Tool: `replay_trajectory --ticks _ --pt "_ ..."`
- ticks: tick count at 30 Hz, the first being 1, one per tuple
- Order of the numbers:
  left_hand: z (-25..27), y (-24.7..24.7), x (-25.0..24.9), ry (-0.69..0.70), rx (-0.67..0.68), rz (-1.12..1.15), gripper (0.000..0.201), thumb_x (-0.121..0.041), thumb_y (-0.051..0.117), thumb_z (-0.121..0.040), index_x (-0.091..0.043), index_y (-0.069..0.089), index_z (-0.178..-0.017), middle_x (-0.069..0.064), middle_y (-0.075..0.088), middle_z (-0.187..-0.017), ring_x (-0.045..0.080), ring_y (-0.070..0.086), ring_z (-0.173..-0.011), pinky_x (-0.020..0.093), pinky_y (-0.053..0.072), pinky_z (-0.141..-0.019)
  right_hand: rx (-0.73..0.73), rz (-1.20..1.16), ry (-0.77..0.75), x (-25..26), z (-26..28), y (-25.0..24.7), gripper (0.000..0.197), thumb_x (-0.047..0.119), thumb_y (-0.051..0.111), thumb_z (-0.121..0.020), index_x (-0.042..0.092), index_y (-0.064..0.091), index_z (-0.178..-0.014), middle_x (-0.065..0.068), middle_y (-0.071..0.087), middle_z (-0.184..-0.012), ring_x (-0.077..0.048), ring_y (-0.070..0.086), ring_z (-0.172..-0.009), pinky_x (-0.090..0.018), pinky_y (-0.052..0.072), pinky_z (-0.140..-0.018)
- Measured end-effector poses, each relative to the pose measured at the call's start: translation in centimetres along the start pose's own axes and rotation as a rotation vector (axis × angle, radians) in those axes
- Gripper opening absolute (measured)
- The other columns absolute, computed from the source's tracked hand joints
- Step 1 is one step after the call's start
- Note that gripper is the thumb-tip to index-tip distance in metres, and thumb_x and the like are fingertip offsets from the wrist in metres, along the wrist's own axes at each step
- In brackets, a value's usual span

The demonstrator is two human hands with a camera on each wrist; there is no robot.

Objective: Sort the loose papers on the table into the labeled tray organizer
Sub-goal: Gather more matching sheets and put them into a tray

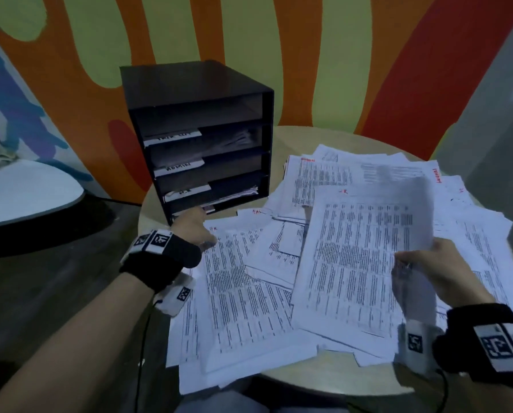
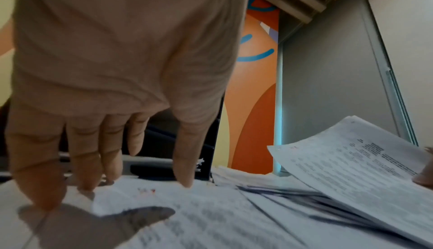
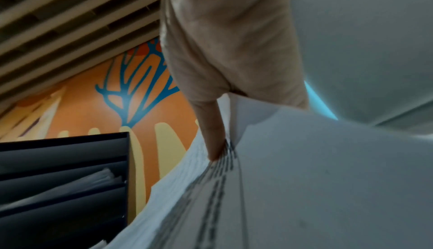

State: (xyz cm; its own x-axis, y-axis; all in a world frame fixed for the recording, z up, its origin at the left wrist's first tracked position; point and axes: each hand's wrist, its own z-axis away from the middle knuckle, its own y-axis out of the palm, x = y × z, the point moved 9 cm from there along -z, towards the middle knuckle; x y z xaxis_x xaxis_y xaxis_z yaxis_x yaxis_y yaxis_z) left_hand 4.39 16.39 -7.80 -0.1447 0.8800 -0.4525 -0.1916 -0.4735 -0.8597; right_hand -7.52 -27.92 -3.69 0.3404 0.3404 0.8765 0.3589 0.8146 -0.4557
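Note:
A black tray organizer (image 1: 195, 138) with several white-labelled shelves stands at the table's back left; some shelves hold papers. Loose printed papers (image 1: 249, 293) cover most of the round table (image 1: 338, 389). My left hand (image 1: 203, 234) reaches just in front of the organizer's lowest shelf, and its straight fingers (image 2: 86, 160) touch the top corner of a sheet marked in red (image 2: 187, 216). My right hand (image 1: 413, 257) pinches a printed sheaf (image 1: 362, 257) by its right edge and holds that edge lifted. In the right wrist view the thumb (image 3: 212, 138) presses on this sheaf (image 3: 304, 179), with the organizer (image 3: 63, 179) behind it.
A painted orange, green and red wall (image 1: 279, 55) rises right behind the table. A white round surface (image 1: 26, 189) sits lower at the far left. Papers overhang the table's front edge. A thin black cable (image 1: 142, 353) hangs from my left wristband.

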Motion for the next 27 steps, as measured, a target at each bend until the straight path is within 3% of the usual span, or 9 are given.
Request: replay_trajectory --ticks 2,6,8,11,15,17,20,23,27 --pt "0.1 0.2 0.0 -0.004 0.007 -0.071 0.058 -0.011 0.081 -0.072 -0.001 0.049 -0.12 0.017 0.055 -0.119 0.031 0.057 -0.104 0.036 0.048 -0.076 0.005 -0.022 0.028 -0.7 -0.1 -0.2 0.015 -0.015 0.062 -0.081 -0.01 0.06 -0.095 -0.017 0.059 -0.074 -0.024 0.051 -0.057 -0.025 0.046 -0.044" --pt "0.6 -0.6 -0.2 -0.071 -0.035 -0.246 0.079 -0.017 0.086 -0.068 -0.003 0.043 -0.132 0.019 0.048 -0.129 0.034 0.053 -0.114 0.04 0.052 -0.086 0.011 -0.021 0.043 -1.5 -0.8 -0.1 0.024 -0.011 0.066 -0.08 -0.014 0.06 -0.104 -0.023 0.061 -0.088 -0.031 0.056 -0.075 -0.039 0.046 -0.075" --pt "0.8 -0.7 0.0 -0.091 -0.046 -0.234 0.083 -0.017 0.087 -0.069 -0.003 0.04 -0.136 0.02 0.049 -0.13 0.036 0.053 -0.116 0.04 0.052 -0.087 0.015 -0.029 0.047 -1.6 -1.0 0.0 0.028 -0.008 0.068 -0.08 -0.013 0.06 -0.107 -0.025 0.062 -0.095 -0.032 0.057 -0.082 -0.043 0.045 -0.08" --pt "1.0 -0.7 0.1 -0.09 -0.057 -0.172 0.076 -0.01 0.085 -0.07 -0.001 0.042 -0.132 0.02 0.057 -0.122 0.035 0.06 -0.107 0.039 0.054 -0.082 0.009 -0.027 0.029 -1.6 -1.3 0.2 0.031 -0.006 0.069 -0.08 -0.014 0.06 -0.109 -0.026 0.063 -0.097 -0.031 0.056 -0.084 -0.043 0.045 -0.08" --pt "1.1 -0.5 0.3 -0.086 -0.018 -0.179 0.051 -0.009 0.084 -0.071 -0.001 0.055 -0.111 0.016 0.056 -0.112 0.029 0.058 -0.102 0.035 0.051 -0.082 0.0 -0.053 0.048 -2.0 -1.6 0.6 0.03 -0.006 0.071 -0.078 -0.009 0.06 -0.106 -0.032 0.062 -0.111 -0.034 0.058 -0.09 -0.055 0.046 -0.094" --pt "0.9 -0.7 0.6 -0.099 -0.028 -0.214 0.067 -0.017 0.087 -0.068 -0.001 0.052 -0.122 0.015 0.053 -0.124 0.031 0.056 -0.112 0.035 0.051 -0.088 0.008 -0.057 0.055 -2.0 -1.7 0.8 0.029 -0.007 0.071 -0.078 -0.006 0.06 -0.105 -0.031 0.063 -0.111 -0.037 0.06 -0.095 -0.056 0.045 -0.095" --pt "1.1 -0.9 0.8 -0.108 -0.073 -0.189 0.087 -0.017 0.088 -0.066 0.0 0.038 -0.136 0.019 0.056 -0.125 0.034 0.059 -0.11 0.034 0.053 -0.079 0.007 -0.061 0.053 -2.0 -1.8 0.9 0.029 -0.008 0.07 -0.078 -0.004 0.061 -0.106 -0.029 0.064 -0.111 -0.036 0.06 -0.096 -0.053 0.046 -0.097" --pt "1.0 -0.8 0.6 -0.071 -0.072 -0.177 0.061 -0.009 0.084 -0.07 -0.001 0.051 -0.121 0.018 0.062 -0.112 0.033 0.063 -0.099 0.038 0.056 -0.076 0.015 -0.067 0.047 -1.9 -1.7 1.1 0.03 -0.009 0.069 -0.078 -0.007 0.061 -0.107 -0.028 0.064 -0.109 -0.033 0.059 -0.092 -0.052 0.046 -0.096" --pt "0.8 -1.9 -0.2 0.022 -0.164 -0.076 0.018 0.004 0.063 -0.077 0.003 0.064 -0.095 0.022 0.068 -0.09 0.034 0.066 -0.081 0.033 0.05 -0.061 0.025 -0.058 0.046 -1.9 -1.6 1.2 0.032 -0.008 0.069 -0.079 -0.01 0.06 -0.11 -0.027 0.064 -0.106 -0.037 0.061 -0.093 -0.051 0.048 -0.095"
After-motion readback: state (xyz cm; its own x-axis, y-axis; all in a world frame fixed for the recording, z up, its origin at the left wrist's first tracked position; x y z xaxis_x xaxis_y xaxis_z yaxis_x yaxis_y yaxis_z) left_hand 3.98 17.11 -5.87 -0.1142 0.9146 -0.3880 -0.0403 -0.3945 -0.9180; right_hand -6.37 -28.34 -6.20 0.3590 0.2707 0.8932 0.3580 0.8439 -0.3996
